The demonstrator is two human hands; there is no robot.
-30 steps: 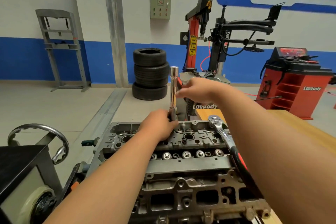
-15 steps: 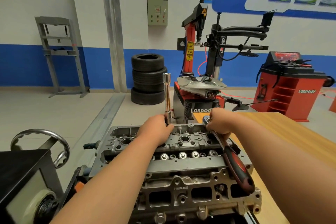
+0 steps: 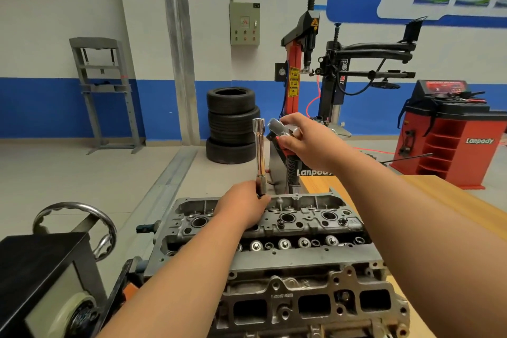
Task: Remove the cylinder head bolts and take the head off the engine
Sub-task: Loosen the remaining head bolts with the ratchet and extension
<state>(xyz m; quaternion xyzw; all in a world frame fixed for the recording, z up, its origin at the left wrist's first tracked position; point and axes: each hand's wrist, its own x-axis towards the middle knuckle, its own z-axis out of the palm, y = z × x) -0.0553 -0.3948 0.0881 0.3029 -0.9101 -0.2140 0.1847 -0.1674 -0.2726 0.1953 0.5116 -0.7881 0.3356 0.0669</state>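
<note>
The left hand [image 3: 242, 207] is curled tight round the bottom of a long shiny socket bar [image 3: 259, 151]; the bar stands straight up out of the fist, and its lower end is hidden by the fingers; under this hand lies the grey cylinder head [image 3: 301, 228], and the fist rests at its far edge, left of the middle. The right hand [image 3: 301, 141] is up in the air, higher than the left hand and to its right; its fingers and thumb pinch the silver head of a ratchet [image 3: 277, 129]; a bit of red handle peeks out below the thumb, and the rest hides behind the hand. The ratchet head is just beside the open top of the bar, on its right side, not over it; whether they touch cannot be told. Above the bar's top is open air; between the two hands is open room too. Right of the right arm runs the edge of a wooden table [image 3: 428, 184], close to the cylinder head; behind the right hand, farther off, stands a red and black tyre machine [image 3: 310, 63]; behind the bar is a stack of tyres [image 3: 231, 123], well apart; left of the left arm is grey floor [image 3: 82, 173], and near that elbow a shiny hand wheel [image 3: 78, 205].
</note>
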